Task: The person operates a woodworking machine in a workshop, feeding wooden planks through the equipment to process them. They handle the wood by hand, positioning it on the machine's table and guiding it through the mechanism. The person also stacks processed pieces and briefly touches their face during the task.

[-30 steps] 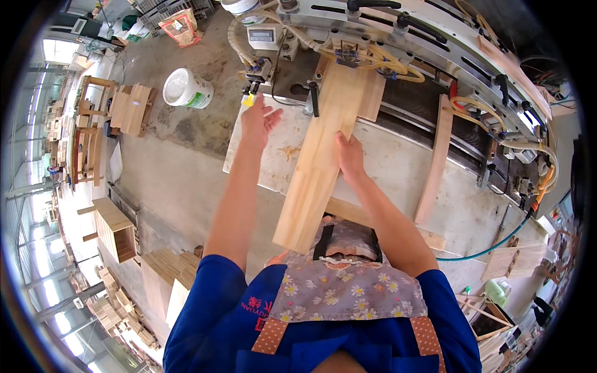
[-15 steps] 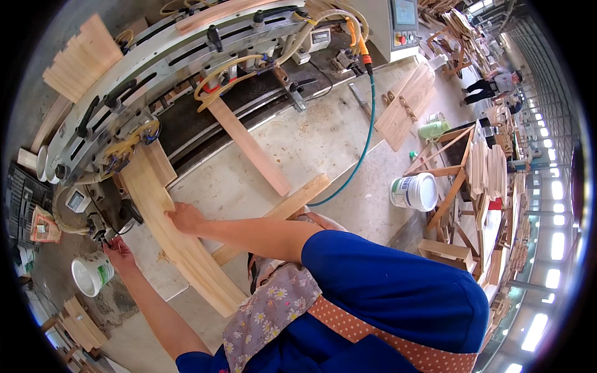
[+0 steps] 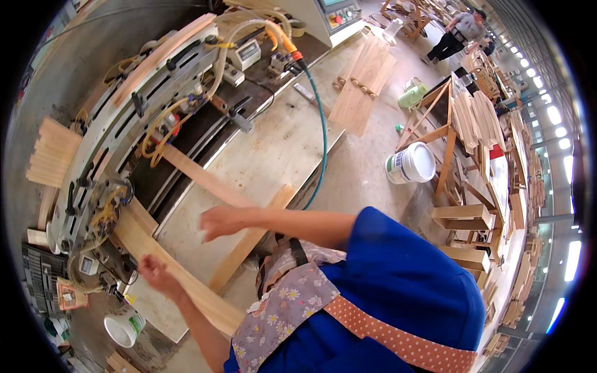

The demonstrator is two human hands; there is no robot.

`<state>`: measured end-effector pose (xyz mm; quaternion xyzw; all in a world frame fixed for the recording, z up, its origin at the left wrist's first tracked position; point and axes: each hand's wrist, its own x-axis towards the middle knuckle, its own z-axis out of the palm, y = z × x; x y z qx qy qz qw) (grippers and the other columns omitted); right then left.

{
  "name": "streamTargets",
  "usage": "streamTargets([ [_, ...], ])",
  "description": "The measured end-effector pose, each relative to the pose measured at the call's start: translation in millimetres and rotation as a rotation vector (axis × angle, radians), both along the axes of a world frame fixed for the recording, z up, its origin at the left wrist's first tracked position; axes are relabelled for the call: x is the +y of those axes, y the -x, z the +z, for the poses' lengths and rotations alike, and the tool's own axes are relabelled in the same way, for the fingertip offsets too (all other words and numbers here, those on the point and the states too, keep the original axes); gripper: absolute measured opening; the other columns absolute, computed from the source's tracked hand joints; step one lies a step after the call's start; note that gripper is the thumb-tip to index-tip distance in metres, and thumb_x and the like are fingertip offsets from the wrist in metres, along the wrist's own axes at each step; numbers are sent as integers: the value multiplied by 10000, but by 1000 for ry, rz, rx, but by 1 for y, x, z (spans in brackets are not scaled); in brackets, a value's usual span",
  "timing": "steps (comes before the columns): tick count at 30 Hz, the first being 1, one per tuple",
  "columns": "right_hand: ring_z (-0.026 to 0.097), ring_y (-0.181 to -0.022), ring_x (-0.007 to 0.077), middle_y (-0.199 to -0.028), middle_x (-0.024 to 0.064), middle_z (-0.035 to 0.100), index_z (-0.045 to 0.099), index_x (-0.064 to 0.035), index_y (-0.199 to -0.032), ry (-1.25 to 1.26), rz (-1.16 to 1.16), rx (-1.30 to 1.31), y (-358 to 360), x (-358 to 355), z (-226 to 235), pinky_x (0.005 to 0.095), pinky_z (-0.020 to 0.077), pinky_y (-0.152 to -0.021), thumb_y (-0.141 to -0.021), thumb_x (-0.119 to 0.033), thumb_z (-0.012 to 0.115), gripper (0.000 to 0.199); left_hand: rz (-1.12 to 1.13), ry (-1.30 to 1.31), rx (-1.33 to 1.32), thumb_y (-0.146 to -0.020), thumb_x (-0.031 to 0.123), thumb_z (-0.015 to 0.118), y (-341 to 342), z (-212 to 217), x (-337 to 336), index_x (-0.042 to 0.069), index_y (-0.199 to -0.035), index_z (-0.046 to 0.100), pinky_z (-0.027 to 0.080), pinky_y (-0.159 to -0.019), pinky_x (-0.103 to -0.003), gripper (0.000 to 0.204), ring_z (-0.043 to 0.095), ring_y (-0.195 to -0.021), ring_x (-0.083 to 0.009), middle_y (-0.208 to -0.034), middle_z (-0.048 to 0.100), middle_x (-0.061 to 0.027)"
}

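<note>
A wide pale board [image 3: 193, 292] runs from beneath the clamping machine [image 3: 127, 118] toward my apron. My left hand [image 3: 160, 275] is over this board's left edge, its fingers curled, with nothing seen in them. Above the table, between the wide board and a narrow reddish strip [image 3: 202, 177], is my right hand [image 3: 222, 222]. Motion smears its fingers, and I see no object held there. The strip's far end lies under the machine; its near end is by my right wrist. A short board piece [image 3: 138, 216] rests beside the wide board at the machine.
Another pale strip [image 3: 252, 236] crosses the table's near edge. A teal hose [image 3: 323, 130] curves down on the right. Stacked boards [image 3: 360, 93] lie at the table's far end. A white bucket [image 3: 410, 163] stands right; another bucket [image 3: 124, 328] stands left. A person [image 3: 460, 34] is far off.
My right hand has let go of the wide board and moved right. My left hand has left the machine's lower end and come over the board. The view has turned.
</note>
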<state>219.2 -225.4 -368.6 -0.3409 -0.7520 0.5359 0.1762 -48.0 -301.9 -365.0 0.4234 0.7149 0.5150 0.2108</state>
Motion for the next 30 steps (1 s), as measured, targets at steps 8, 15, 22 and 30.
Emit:
streamTargets([
  [8,627,-817,144,-991,83,668,577,-16,-1167,254,-1358,173,-349,-4,72,261,514,-652,-855,-281,649,416,-812,0,808,-745,279,714,-191,26,47,69,-1328,450,250,-1102,-484,675,207,-1364,-437,-1451,296,-225],
  [15,556,-1105,243,-1238,217,540,448,93,-1266,79,-1747,-234,-498,39,37,371,452,-918,-706,-369,784,800,-784,279,1027,-708,299,733,-230,8,83,48,-1359,416,226,-1116,-478,766,161,-1389,-421,-1472,261,-223],
  [22,649,-817,178,-934,108,675,596,28,-1080,-51,-1660,-80,-579,79,-45,314,520,-717,-703,-223,785,491,-615,425,1036,-718,295,728,-188,-4,69,-48,-1384,318,210,-1136,-425,854,128,-1410,-374,-1506,219,-167],
  [30,581,-585,118,-735,33,619,634,-27,-851,329,-1471,-208,-622,79,-49,247,463,-469,-813,-176,701,168,-399,568,1014,-801,335,664,-133,-22,36,-9,-1447,216,123,-1156,-419,859,49,-1429,-354,-1539,128,-170],
])
